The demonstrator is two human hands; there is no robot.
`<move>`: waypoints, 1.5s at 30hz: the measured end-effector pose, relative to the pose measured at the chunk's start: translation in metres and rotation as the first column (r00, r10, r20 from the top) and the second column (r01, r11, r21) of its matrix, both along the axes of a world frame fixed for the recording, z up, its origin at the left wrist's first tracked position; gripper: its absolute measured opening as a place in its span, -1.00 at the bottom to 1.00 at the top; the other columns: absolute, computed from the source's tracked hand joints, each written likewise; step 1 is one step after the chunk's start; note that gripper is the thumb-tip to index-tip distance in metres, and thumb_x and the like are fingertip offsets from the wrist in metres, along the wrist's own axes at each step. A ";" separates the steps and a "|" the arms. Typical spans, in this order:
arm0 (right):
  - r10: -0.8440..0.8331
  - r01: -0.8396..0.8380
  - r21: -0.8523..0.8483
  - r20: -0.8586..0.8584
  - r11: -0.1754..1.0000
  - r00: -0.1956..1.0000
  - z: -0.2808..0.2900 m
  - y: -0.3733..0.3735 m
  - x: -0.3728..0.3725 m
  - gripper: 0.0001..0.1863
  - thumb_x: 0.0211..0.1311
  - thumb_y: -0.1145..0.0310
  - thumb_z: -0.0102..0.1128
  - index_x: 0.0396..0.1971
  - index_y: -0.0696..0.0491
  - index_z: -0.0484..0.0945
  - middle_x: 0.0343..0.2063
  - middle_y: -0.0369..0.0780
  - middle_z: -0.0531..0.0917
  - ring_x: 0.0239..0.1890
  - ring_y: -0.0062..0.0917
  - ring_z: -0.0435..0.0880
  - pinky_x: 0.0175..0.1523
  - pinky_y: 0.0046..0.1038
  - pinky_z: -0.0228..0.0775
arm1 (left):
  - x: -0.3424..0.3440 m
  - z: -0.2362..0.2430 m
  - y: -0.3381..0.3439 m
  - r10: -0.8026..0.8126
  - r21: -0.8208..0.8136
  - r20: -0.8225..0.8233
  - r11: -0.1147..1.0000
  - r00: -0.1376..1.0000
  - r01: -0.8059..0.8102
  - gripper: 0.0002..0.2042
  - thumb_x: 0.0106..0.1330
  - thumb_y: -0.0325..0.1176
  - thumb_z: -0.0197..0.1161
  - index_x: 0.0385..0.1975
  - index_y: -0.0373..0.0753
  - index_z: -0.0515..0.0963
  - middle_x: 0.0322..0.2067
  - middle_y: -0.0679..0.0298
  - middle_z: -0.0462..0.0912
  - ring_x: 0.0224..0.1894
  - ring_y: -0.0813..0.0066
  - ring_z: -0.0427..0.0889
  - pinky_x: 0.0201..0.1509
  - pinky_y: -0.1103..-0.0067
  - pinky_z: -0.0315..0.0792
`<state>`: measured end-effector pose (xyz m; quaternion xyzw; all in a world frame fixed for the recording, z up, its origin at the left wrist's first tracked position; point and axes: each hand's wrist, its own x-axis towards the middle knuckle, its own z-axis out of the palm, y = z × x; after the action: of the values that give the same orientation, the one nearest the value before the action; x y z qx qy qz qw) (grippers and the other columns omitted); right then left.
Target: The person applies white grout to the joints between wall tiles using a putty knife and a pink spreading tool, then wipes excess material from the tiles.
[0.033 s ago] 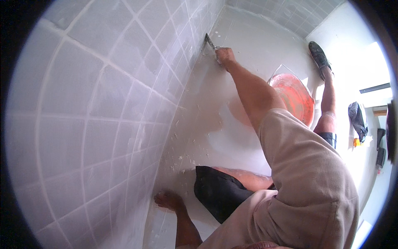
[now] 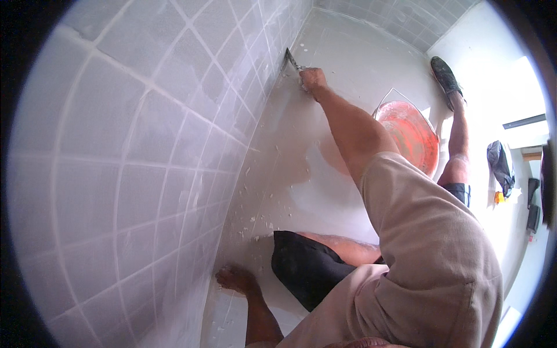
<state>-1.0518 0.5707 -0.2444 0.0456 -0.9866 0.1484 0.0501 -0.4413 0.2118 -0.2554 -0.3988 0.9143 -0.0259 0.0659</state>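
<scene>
At the far end of my reach, my right hand [image 2: 312, 80] is closed around a putty knife [image 2: 293, 60]. Its thin dark blade touches the corner where the tiled wall [image 2: 145, 136] meets the grey floor [image 2: 272, 136]. Much of the handle is hidden in my fist. Nearer to me, on the left, my left hand [image 2: 237, 280] rests on the floor close to the foot of the wall, holding nothing. Its fingers are spread, though shadow blurs them. Small pale crumbs [image 2: 253, 219] lie along the floor beside the wall.
An orange-red bucket [image 2: 415, 139] with a wire handle stands right of my right forearm. My bent leg in black shorts [image 2: 310, 264] is between my arms. A dark shoe [image 2: 445, 81] is at the far right. A dark bag [image 2: 501, 165] hangs by the white right wall.
</scene>
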 end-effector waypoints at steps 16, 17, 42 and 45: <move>-0.163 0.252 -0.556 0.204 0.792 0.965 -0.003 -0.044 0.098 -0.56 0.15 0.11 0.12 -0.24 0.22 0.64 -0.22 0.15 0.68 -0.10 0.02 0.67 0.04 -0.12 0.46 | 0.022 -0.050 -0.013 -0.054 -0.044 -0.051 0.998 0.997 0.052 -0.47 0.55 -0.12 -0.20 0.27 -0.50 0.24 0.35 -0.25 0.17 0.43 -0.23 0.07 0.50 0.01 -0.13; -0.148 0.330 -0.616 0.327 0.716 0.933 0.003 -0.061 0.115 -0.56 0.16 0.10 0.13 -0.23 0.21 0.65 -0.20 0.15 0.68 -0.09 0.01 0.67 0.06 -0.13 0.46 | 0.029 -0.051 -0.021 -0.044 -0.060 -0.036 0.997 0.998 0.042 -0.47 0.55 -0.12 -0.20 0.27 -0.50 0.24 0.35 -0.25 0.17 0.43 -0.23 0.07 0.50 0.01 -0.13; 0.368 0.730 -0.655 0.740 0.198 0.564 0.204 0.045 0.463 -0.72 0.37 0.27 0.00 -0.09 0.15 0.50 -0.36 -0.22 0.62 -0.53 -0.63 0.50 -0.52 -0.62 0.26 | -0.179 0.147 0.177 0.164 0.543 -0.827 0.482 0.539 0.688 -0.82 0.29 -0.33 0.31 -0.35 -0.35 0.64 -0.38 -0.01 0.71 -0.34 0.12 0.72 -0.22 0.36 0.56; 0.422 0.580 -0.798 0.588 0.164 0.690 0.215 0.063 0.477 -0.67 0.39 0.29 0.01 0.03 0.14 0.47 -0.29 -0.22 0.62 -0.51 -0.72 0.46 -0.52 -0.69 0.23 | -0.180 0.112 0.165 0.132 0.295 -0.866 0.913 0.482 0.281 -0.83 0.29 -0.33 0.24 -0.41 -0.32 0.64 -0.43 -0.02 0.69 -0.32 0.00 0.70 -0.17 0.19 0.56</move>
<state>-0.5751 0.6333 -0.0296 -0.1195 -0.5739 0.7473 -0.3129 -0.6210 0.3764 -0.1435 -0.2927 0.8211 0.3636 -0.3285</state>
